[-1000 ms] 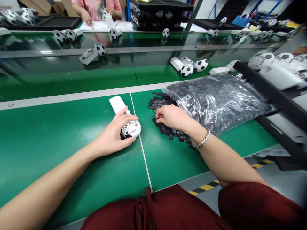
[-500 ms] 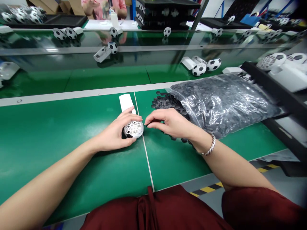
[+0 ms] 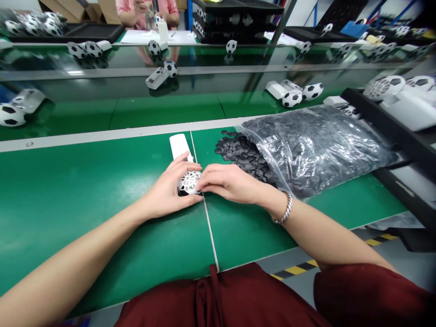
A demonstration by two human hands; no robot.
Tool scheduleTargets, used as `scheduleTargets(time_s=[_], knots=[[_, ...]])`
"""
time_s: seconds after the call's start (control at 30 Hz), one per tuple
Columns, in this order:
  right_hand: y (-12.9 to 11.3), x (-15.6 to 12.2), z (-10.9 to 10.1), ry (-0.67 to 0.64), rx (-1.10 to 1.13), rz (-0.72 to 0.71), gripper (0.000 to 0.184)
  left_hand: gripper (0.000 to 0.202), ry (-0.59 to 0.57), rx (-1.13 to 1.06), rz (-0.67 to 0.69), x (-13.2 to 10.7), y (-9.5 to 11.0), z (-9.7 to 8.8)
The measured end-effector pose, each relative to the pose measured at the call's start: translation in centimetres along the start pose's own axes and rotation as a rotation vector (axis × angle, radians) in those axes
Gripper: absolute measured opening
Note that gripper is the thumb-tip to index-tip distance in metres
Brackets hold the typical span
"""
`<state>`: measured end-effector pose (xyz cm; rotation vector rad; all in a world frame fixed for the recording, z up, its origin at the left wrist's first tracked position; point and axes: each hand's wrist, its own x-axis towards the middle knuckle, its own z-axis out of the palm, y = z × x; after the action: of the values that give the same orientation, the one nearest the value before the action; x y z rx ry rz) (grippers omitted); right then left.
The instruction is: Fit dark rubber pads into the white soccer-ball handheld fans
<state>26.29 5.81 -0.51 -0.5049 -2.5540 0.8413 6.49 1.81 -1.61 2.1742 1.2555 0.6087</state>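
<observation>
A white football-shaped plastic shell (image 3: 189, 180) with an open lattice top lies on the green work surface (image 3: 102, 181). One black patch shows low on its near side. My left hand (image 3: 168, 186) is closed around its left side, thumb in front and fingers behind. From the shell a flat white plastic part (image 3: 179, 146) extends away from me. My right hand (image 3: 225, 181) is pinched at the shell's right edge, and whatever lies between its fingertips is hidden. Behind that hand, small black plastic pieces (image 3: 245, 154) spill from a clear plastic bag (image 3: 320, 145).
Beyond a pale rail (image 3: 136, 132), a green conveyor belt (image 3: 190, 102) carries white parts with football shells (image 3: 292, 97). A black tray (image 3: 384, 116) with more white parts stands at the right. Across the line, a person in pink (image 3: 146, 13) sits near stacked black trays (image 3: 235, 22).
My right hand has moved left from beside the black pieces to the shell's right edge. My left hand stays around the shell. Parts on the near belt have shifted right.
</observation>
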Motion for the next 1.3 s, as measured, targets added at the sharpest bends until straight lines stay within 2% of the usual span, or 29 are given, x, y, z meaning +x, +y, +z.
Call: scheduleTargets(time_s=[0.13, 0.27, 0.5, 0.63, 0.77, 0.87, 0.97, 1.03, 1.1, 1.23, 1.3], knots=[[0.5, 0.3, 0.8, 0.096, 0.069, 0.061, 0.002, 0.04, 0.072, 0.005, -0.039, 0.0, 0.3, 0.5], [1.2, 0.4, 1.2, 0.179, 0.167, 0.106, 0.017, 0.037, 0.09, 0.022, -0.023, -0.1, 0.3, 0.8], [2.4, 0.5, 1.5, 0.138, 0.115, 0.133, 0.024, 0.033, 0.138, 0.032, 0.02, -0.1, 0.4, 1.2], [2.0, 0.8, 1.6, 0.112, 0.044, 0.172, 0.026, 0.033, 0.142, 0.022, 0.021, 0.0, 0.4, 1.3], [1.5, 0.8, -0.1, 0.077, -0.012, 0.221, 0.019, 0.036, 0.089, 0.018, 0.015, 0.1, 0.1, 0.6], [1.6, 0.0, -2.3, 0.085, -0.127, 0.354, 0.012, 0.042, 0.014, 0.018, 0.036, 0.2, 0.0, 0.0], [1.9, -0.9, -4.0, -0.043, -0.274, 0.565, 0.01, 0.047, 0.049, 0.047, 0.005, 0.1, -0.1, -0.1], [2.0, -1.2, -4.3, -0.16, -0.308, 0.641, 0.009, 0.049, 0.11, 0.075, -0.07, 0.1, -0.1, 0.0], [2.0, -1.1, -4.0, -0.204, -0.336, 0.656, 0.008, 0.046, 0.122, 0.077, -0.101, 0.0, -0.2, 0.1], [1.5, -0.6, -3.0, -0.233, -0.448, 0.625, 0.01, 0.039, 0.062, 0.032, -0.014, 0.0, -0.4, 0.0], [0.8, -0.5, -2.4, -0.275, -0.537, 0.584, 0.008, 0.04, 0.064, 0.033, -0.036, -0.1, -0.3, 0.0]])
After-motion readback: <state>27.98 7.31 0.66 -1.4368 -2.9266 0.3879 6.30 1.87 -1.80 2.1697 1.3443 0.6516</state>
